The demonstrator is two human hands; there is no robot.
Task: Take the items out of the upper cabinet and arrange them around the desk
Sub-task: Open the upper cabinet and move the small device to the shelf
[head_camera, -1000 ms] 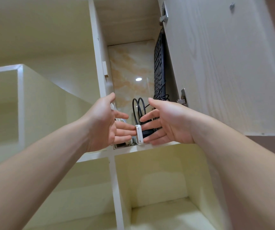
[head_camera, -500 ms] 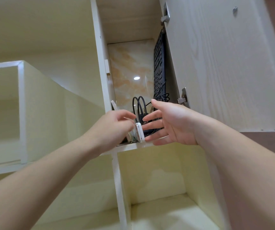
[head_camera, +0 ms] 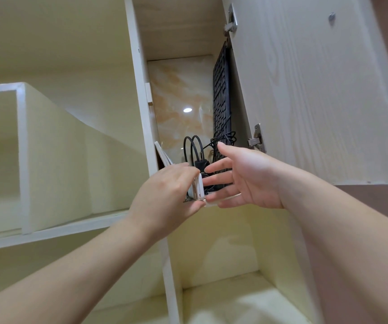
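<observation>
I look up into the open upper cabinet (head_camera: 179, 38). At its front edge my left hand (head_camera: 167, 195) grips a small white flat device (head_camera: 199, 188), fingers over its top and thumb beneath. My right hand (head_camera: 244, 177) is just to the right, fingers straight and spread, tips close to the device and to a black charger with looped cable (head_camera: 195, 150). A black keyboard (head_camera: 221, 99) stands on end against the cabinet's right wall, its cord tangled at the bottom. A pale flat item (head_camera: 163, 156) leans at the left wall.
The cabinet door (head_camera: 317, 90) hangs open on the right, with metal hinges (head_camera: 256, 139). Open cream shelves (head_camera: 71, 160) lie to the left and a lower compartment (head_camera: 223, 265) sits under the cabinet floor.
My left hand turned from an open palm to closing its fingers over the white device. My right hand stayed open and shifted slightly upward and right.
</observation>
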